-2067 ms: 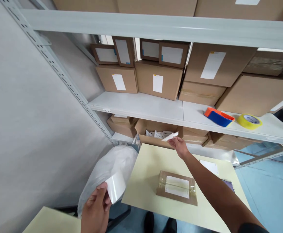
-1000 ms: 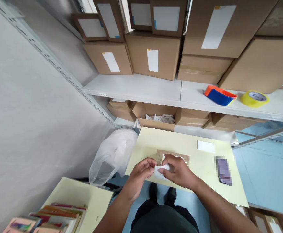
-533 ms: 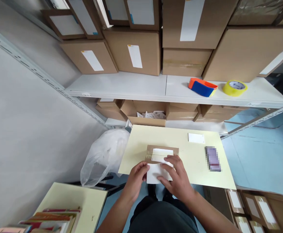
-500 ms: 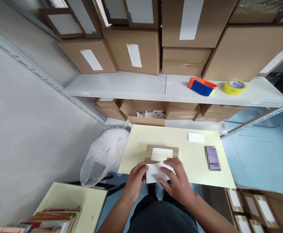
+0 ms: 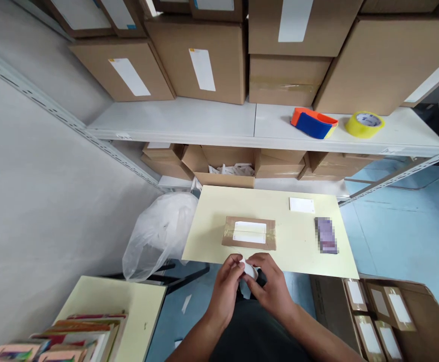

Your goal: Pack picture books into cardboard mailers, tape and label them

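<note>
Just in front of the table's near edge, my left hand and my right hand are closed on a piece of white paper. The paper looks curled or folded up between the fingertips, and the fingers cover part of it. Beyond my hands a small cardboard box lies flat on the pale yellow table. Clear tape runs across this box and over its white label. Neither hand touches the box.
A white card and a blurred-out purple item lie at the table's right. The shelf behind holds large cartons, yellow tape and a blue-orange band. A plastic bag hangs left; labelled boxes sit lower right.
The white paper was spread flat between my hands; now it is bunched smaller. Both hands have moved closer together and back from the box, which shows fully now. The view has tilted down slightly.
</note>
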Demonstrator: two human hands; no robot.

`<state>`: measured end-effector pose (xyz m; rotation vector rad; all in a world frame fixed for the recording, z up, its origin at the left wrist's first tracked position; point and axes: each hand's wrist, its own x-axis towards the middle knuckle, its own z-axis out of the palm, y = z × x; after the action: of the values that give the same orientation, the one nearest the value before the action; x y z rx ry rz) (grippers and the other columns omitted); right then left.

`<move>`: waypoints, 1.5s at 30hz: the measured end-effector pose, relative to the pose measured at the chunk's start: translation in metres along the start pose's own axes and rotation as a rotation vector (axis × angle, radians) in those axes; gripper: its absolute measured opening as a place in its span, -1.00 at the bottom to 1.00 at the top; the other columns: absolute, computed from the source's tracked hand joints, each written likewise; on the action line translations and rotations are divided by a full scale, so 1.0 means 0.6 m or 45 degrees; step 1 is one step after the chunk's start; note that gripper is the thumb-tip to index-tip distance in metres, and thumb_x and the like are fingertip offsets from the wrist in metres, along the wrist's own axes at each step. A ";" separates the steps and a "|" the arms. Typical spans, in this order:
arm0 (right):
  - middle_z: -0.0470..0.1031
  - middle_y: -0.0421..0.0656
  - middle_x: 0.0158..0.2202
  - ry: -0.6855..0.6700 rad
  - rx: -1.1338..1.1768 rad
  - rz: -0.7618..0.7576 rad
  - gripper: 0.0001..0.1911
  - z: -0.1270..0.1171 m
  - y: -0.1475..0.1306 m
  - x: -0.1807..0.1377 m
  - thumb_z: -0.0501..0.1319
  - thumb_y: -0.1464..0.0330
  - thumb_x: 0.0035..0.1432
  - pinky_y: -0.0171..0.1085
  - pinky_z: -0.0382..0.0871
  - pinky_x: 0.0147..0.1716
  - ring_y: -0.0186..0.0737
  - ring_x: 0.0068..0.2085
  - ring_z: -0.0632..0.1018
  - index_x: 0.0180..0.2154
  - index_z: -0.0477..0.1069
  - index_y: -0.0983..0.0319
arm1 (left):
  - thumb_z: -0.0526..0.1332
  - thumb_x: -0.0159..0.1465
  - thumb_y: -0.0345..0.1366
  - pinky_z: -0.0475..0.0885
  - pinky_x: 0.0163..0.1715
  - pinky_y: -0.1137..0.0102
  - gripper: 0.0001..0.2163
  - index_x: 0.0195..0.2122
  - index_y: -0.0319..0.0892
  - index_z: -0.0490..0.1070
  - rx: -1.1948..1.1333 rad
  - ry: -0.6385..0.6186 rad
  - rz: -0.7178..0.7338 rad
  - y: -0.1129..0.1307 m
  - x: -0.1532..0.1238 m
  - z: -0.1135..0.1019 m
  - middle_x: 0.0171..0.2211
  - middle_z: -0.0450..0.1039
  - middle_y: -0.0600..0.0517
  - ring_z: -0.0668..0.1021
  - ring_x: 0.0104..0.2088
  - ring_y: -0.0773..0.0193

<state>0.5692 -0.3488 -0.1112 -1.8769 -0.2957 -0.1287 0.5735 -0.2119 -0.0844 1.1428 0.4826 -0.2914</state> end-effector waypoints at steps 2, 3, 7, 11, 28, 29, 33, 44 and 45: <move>0.53 -0.09 -0.17 0.047 -0.011 0.014 -0.75 -0.002 -0.004 0.002 0.26 0.41 0.23 -0.14 0.54 -0.18 -0.11 -0.15 0.57 -0.05 0.47 0.08 | 0.39 0.13 -0.06 0.36 -0.23 0.39 -0.71 -0.33 -0.14 0.39 -0.008 -0.088 0.005 0.006 0.000 -0.003 -0.37 0.38 0.08 0.44 -0.30 0.26; 0.53 -0.10 -0.19 0.067 -0.015 0.025 -0.77 -0.002 -0.007 0.003 0.26 0.40 0.23 -0.15 0.55 -0.21 -0.12 -0.18 0.57 -0.07 0.48 0.08 | 0.39 0.14 -0.05 0.37 -0.20 0.37 -0.70 -0.32 -0.14 0.40 -0.011 -0.134 0.003 0.008 0.000 -0.005 -0.36 0.39 0.06 0.45 -0.29 0.25; 0.54 -0.10 -0.22 0.128 0.052 0.136 -0.82 -0.001 -0.011 0.004 0.26 0.35 0.24 -0.17 0.55 -0.25 -0.13 -0.21 0.58 -0.09 0.50 0.09 | 0.40 0.15 -0.03 0.38 -0.10 0.32 -0.69 -0.25 -0.14 0.46 0.022 -0.240 0.030 0.011 0.000 -0.019 -0.26 0.49 -0.01 0.51 -0.18 0.18; 0.55 -0.11 -0.21 0.222 0.276 0.362 -0.84 -0.003 -0.012 0.007 0.29 0.25 0.25 -0.20 0.56 -0.23 -0.15 -0.19 0.58 -0.14 0.52 0.10 | 0.43 0.12 -0.03 0.39 -0.16 0.35 -0.69 -0.30 -0.14 0.49 0.243 -0.119 0.117 0.020 0.000 -0.039 -0.32 0.53 0.00 0.54 -0.24 0.19; 0.58 -0.19 -0.27 0.507 0.682 0.880 -0.64 0.010 0.046 0.037 0.40 0.07 0.04 -0.19 0.52 -0.30 -0.19 -0.29 0.56 -0.21 0.50 0.16 | 0.32 0.17 -0.11 0.43 -0.25 0.36 -0.65 -0.07 -0.16 0.45 0.552 -0.004 0.202 -0.001 0.106 -0.087 -0.32 0.56 0.00 0.57 -0.30 0.21; 0.60 -0.16 -0.24 0.477 0.608 0.853 -0.63 0.009 0.053 0.039 0.38 0.07 0.06 -0.16 0.52 -0.24 -0.16 -0.24 0.58 -0.19 0.51 0.17 | 0.31 0.17 -0.11 0.43 -0.26 0.36 -0.67 -0.10 -0.16 0.45 0.598 -0.006 0.215 -0.004 0.115 -0.087 -0.33 0.56 0.01 0.56 -0.32 0.22; 0.64 -0.05 -0.16 0.382 0.298 0.753 -0.61 0.006 0.083 0.044 0.30 0.07 0.12 -0.09 0.50 -0.09 -0.04 -0.11 0.61 -0.14 0.54 0.21 | 0.26 0.17 -0.11 0.43 -0.30 0.37 -0.71 -0.15 -0.15 0.46 0.727 0.019 0.252 -0.016 0.151 -0.086 -0.32 0.57 0.02 0.57 -0.33 0.22; 0.63 -0.03 -0.19 0.355 -0.014 0.769 -0.55 0.002 0.157 0.077 0.20 0.16 0.12 -0.10 0.52 -0.18 -0.07 -0.22 0.60 -0.02 0.52 0.25 | 0.22 0.19 -0.17 0.46 -0.21 0.31 -0.69 -0.07 -0.17 0.44 0.848 0.020 0.356 -0.045 0.229 -0.080 -0.25 0.59 -0.04 0.61 -0.25 0.17; 0.62 -0.04 -0.19 0.354 -0.017 0.776 -0.55 0.004 0.158 0.080 0.20 0.16 0.12 -0.11 0.52 -0.18 -0.08 -0.22 0.60 -0.02 0.52 0.25 | 0.21 0.19 -0.17 0.46 -0.20 0.31 -0.69 -0.07 -0.17 0.44 0.863 0.018 0.360 -0.045 0.233 -0.080 -0.25 0.59 -0.04 0.61 -0.25 0.18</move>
<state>0.6406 -0.3678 -0.1878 -1.8554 0.4686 0.0253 0.6710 -0.1756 -0.1923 1.8530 0.2258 -0.2025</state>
